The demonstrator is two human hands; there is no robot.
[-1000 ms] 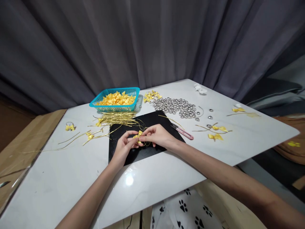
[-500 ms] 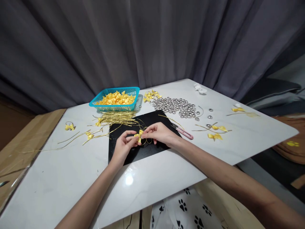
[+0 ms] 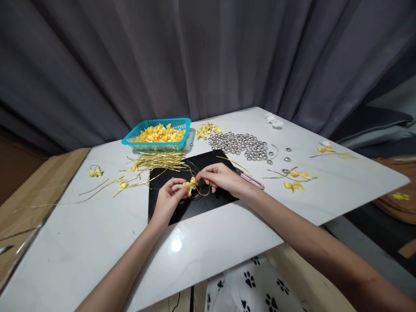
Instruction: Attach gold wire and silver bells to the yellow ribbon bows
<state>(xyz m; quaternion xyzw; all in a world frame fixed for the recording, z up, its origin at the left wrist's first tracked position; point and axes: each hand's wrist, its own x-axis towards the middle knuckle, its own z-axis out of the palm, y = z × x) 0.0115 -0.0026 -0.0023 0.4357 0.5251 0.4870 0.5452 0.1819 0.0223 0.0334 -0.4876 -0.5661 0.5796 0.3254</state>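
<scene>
My left hand (image 3: 171,193) pinches a small yellow ribbon bow (image 3: 187,186) by its left side, just above a black mat (image 3: 182,213). A silver bead (image 3: 194,187) shows at the bow's middle. Thin gold cord (image 3: 208,193) loops out below and to the right of it. At the bow's upper right edge, my right hand (image 3: 217,177) has thumb and forefinger closed together where the cord passes; its fingertips partly hide what they grip. Scissors with pink handles (image 3: 253,181) lie by my right wrist, their blades mostly covered.
Behind the mat are a bundle of gold cords (image 3: 162,160) and a blue basket (image 3: 127,142) of yellow bows. A pile of silver beads (image 3: 238,144) lies right of centre. Loose bows with cords (image 3: 122,185) are at left, more bows (image 3: 294,186) at right.
My right hand has shifted slightly up and away from the bow's middle, uncovering the silver bead. My left hand keeps its hold on the bow. The scissors' blades are now more covered.
</scene>
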